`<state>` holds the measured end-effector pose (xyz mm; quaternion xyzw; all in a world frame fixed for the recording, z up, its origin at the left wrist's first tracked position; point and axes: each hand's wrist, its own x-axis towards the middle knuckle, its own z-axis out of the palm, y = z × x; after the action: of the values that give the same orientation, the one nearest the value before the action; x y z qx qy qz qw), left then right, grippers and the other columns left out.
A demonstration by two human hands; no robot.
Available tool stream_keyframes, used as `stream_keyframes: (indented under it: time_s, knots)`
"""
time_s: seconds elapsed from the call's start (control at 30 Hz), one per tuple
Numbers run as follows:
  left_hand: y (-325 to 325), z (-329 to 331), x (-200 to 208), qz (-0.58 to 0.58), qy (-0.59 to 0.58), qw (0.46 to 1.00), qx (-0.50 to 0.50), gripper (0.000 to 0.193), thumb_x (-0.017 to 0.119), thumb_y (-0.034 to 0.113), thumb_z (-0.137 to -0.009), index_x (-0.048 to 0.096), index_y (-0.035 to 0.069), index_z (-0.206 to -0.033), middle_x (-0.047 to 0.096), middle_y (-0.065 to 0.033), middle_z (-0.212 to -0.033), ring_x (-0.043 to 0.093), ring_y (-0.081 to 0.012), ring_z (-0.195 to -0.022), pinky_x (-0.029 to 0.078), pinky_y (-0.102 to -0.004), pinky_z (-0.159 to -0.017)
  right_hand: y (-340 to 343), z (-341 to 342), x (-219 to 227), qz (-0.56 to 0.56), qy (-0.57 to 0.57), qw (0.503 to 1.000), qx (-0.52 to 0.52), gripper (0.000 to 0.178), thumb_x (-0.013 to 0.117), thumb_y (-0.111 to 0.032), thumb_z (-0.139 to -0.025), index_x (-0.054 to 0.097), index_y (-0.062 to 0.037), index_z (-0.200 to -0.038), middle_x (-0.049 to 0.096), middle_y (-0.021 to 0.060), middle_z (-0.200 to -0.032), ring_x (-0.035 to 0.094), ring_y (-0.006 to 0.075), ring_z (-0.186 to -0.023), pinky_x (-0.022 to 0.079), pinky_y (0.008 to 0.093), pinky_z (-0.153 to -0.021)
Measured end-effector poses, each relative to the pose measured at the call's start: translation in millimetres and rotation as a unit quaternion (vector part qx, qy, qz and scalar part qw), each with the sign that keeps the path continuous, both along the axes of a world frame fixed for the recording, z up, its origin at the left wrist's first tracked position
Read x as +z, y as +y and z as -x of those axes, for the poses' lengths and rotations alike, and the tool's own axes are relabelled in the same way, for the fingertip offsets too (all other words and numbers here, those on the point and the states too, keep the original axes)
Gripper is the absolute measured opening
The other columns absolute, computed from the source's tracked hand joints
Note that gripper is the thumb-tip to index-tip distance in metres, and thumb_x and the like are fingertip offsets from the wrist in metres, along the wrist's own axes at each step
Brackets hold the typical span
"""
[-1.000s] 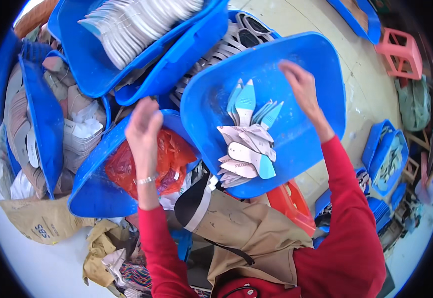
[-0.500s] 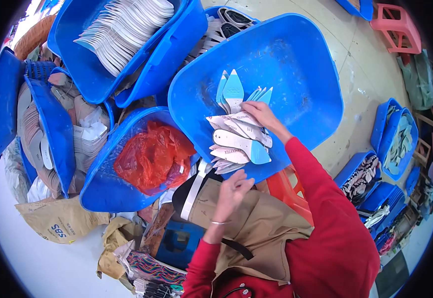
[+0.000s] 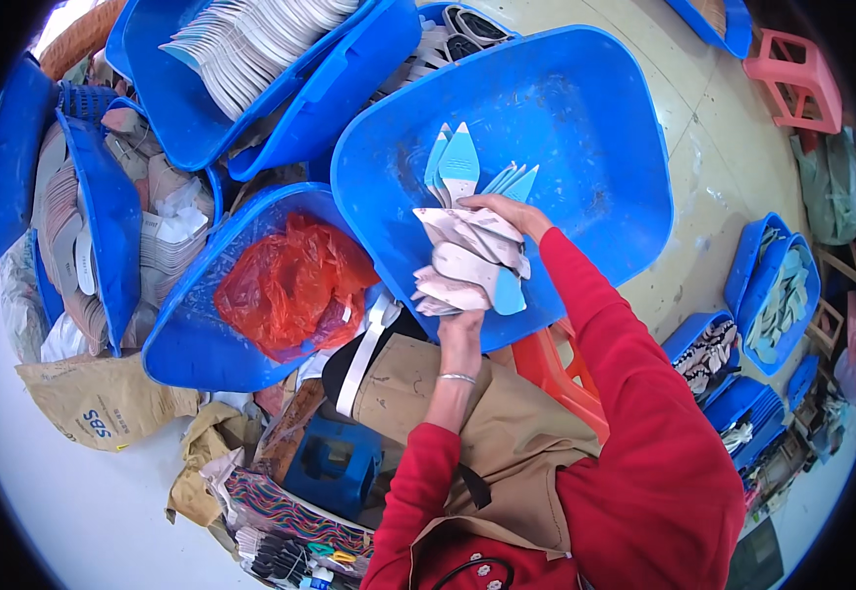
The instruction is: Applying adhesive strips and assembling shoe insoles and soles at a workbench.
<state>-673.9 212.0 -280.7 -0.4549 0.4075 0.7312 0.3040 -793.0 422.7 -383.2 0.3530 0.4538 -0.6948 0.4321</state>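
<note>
head view: the big blue plastic tub (image 3: 585, 128) sits tilted in front of the person, and inside it lies a fanned pile of pointed shoe insoles (image 3: 467, 261), pale pinkish grey with light blue ends. the right hand (image 3: 507, 211) rests on top of the pile with its fingers curled over the upper insoles, gripping them. the left hand (image 3: 459, 324) comes up from below at the tub's near rim, touching the lower edge of the pile; whether its fingers close on an insole cannot be told, since the pile hides them. a thin silver bracelet (image 3: 456, 378) shows on the left wrist.

against half a second ago, the left hand has risen from the apron (image 3: 507, 433) to the underside of the pile, and the right hand has slid a little toward the pile's top. a second ago both hands were well apart, the left over the red bag and the right high in the tub.

just left of the big tub, a smaller blue tub (image 3: 182, 344) holds a crumpled red plastic bag (image 3: 295, 285). above it another blue tub (image 3: 182, 118) is full of white insoles (image 3: 251, 39) stacked on edge. a pink stool (image 3: 792, 79) stands on the floor at upper right, and an orange stool (image 3: 556, 369) shows under the big tub.
</note>
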Motion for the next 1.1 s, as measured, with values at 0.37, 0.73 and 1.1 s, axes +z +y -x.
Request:
stream_keyframes:
  time_s: [0.37, 0.73, 1.1]
  knots:
    - [70, -25, 155, 0.14, 0.311, 0.89, -0.303, 0.069, 0.06, -0.002, -0.082, 0.029, -0.012, -0.143, 0.053, -0.0255, -0.133, 0.058, -0.0319, -0.112, 0.047, -0.0341, -0.095, 63, -79, 80, 0.042, 0.294, 0.913, -0.281, 0.041, 0.047, -0.04, -0.095, 0.067, -0.0048, -0.088, 0.068, 0.0082, -0.086, 0.06, 0.0167, -0.074, 0.045, 0.0348, -0.086]
    - [57, -32, 211, 0.491, 0.658, 0.496, -0.281, 0.048, 0.063, -0.001, -0.078, 0.057, -0.007, -0.125, 0.063, -0.0222, -0.111, 0.063, -0.0345, -0.095, 0.052, -0.0414, -0.085, 32, -52, 142, 0.435, 0.417, 0.751, -0.269, 0.058, 0.023, -0.045, -0.099, 0.066, -0.0097, -0.081, 0.067, 0.0066, -0.075, 0.061, 0.0207, -0.077, 0.035, 0.0447, -0.107]
    - [-62, -73, 319, 0.698, 0.577, 0.411, -0.106, 0.049, 0.076, 0.017, -0.076, 0.062, -0.001, -0.12, 0.06, -0.0154, -0.116, 0.058, -0.0313, -0.104, 0.046, -0.0433, -0.096, -190, -37, 292, 0.64, 0.217, 0.732, -0.088, 0.043, 0.034, -0.043, -0.099, 0.065, -0.0131, -0.094, 0.065, 0.0044, -0.081, 0.054, 0.0154, -0.073, 0.038, 0.0361, -0.099]
